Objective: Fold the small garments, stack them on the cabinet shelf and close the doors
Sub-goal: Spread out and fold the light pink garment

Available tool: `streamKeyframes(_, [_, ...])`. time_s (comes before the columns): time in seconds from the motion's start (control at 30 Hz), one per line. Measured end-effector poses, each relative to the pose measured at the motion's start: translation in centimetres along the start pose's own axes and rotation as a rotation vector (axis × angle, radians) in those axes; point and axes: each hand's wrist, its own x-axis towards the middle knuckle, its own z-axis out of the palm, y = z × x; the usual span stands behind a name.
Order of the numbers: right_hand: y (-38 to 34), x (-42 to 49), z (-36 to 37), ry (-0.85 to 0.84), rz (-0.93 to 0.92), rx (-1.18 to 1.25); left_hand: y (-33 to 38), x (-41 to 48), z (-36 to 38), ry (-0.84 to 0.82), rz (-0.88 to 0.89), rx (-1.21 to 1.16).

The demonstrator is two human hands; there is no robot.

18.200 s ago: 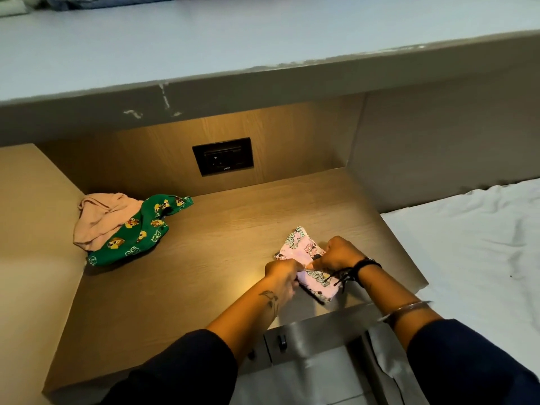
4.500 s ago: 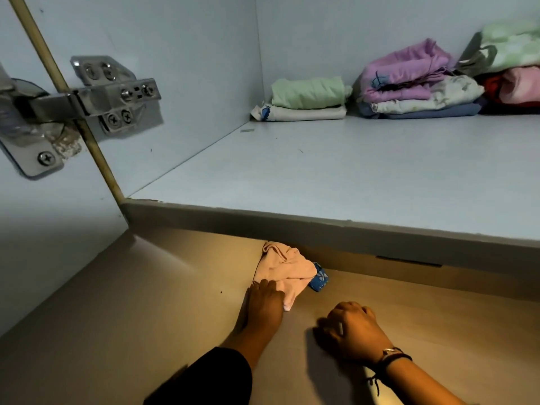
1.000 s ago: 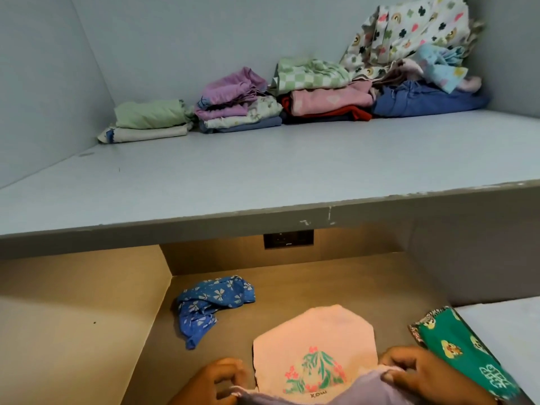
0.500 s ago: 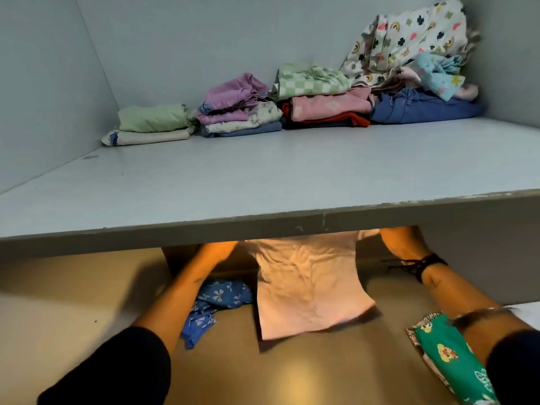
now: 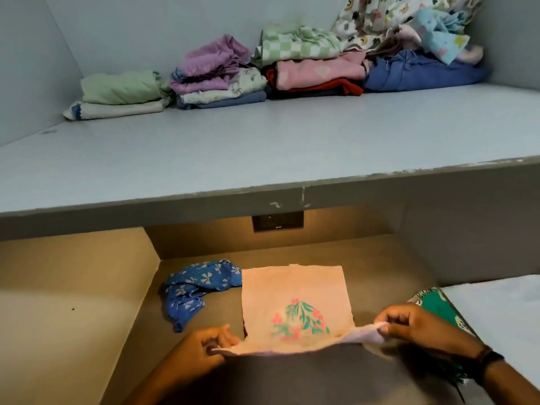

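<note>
A pale pink garment (image 5: 295,290) with a green and pink plant print lies spread on the wooden surface (image 5: 377,258) under the grey cabinet shelf (image 5: 263,147). My left hand (image 5: 204,346) pinches its near left corner. My right hand (image 5: 415,320) pinches its near right corner, and the near edge is lifted off the wood. A crumpled blue flowered garment (image 5: 193,285) lies just left of it. A green printed garment (image 5: 438,308) shows at the right, partly behind my right hand. Folded clothes (image 5: 222,74) are stacked along the back of the shelf.
A dark wall socket (image 5: 277,221) sits in the wooden back panel below the shelf. A wooden side wall (image 5: 73,287) bounds the left. White bedding (image 5: 502,311) lies at the far right. A loose heap of patterned clothes (image 5: 409,21) fills the shelf's back right corner.
Half a second ago both hands held the pink garment up behind the shelf edge; now it lies flat on the wood, print up, with my hands at its near corners.
</note>
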Motion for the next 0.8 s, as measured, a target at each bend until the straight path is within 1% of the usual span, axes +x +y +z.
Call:
streamKeyframes(0.07, [0.7,-0.5,1.1,-0.042,0.036,0.003,-0.8,0.1,0.2,-0.021,-0.004,-0.047])
streamKeyframes(0.13, [0.8,-0.3,1.7,-0.024,0.034,0.038,-0.7,0.5,-0.4,-0.015,0.003,-0.076])
streamKeyframes(0.23, [0.8,1.5,1.9,0.113,0.034,0.133,0.2,2.1,-1.3,0.030,0.038,-0.144])
streamKeyframes(0.33, [0.5,4.9,1.7,0.245,0.064,0.098,0.7,5.2,-1.7,0.110,-0.065,-0.249])
streamKeyframes(0.37, [0.5,6.4,1.6,0.256,0.077,0.081,0.8,6.5,-1.7,0.156,-0.095,-0.234])
streamKeyframes(0.47, [0.4,10.0,1.6,0.281,0.108,0.061,1.0,10.2,-1.6,0.264,-0.145,-0.088])
streamKeyframes(0.63, [1.2,14.2,2.4,0.428,0.212,0.064,0.3,14.1,-1.4,0.454,-0.217,-0.061])
streamKeyframes(0.73, [1.2,14.6,3.3,0.530,0.315,-0.068,0.3,14.6,-0.7,0.516,-0.240,-0.035])
streamKeyframes(0.77, [1.0,14.2,3.8,0.561,0.350,-0.155,0.2,14.6,-0.3,0.531,-0.248,0.016])
streamKeyframes(0.8, [0.5,13.5,4.5,0.598,0.345,-0.273,0.0,14.3,0.2,0.544,-0.254,0.105])
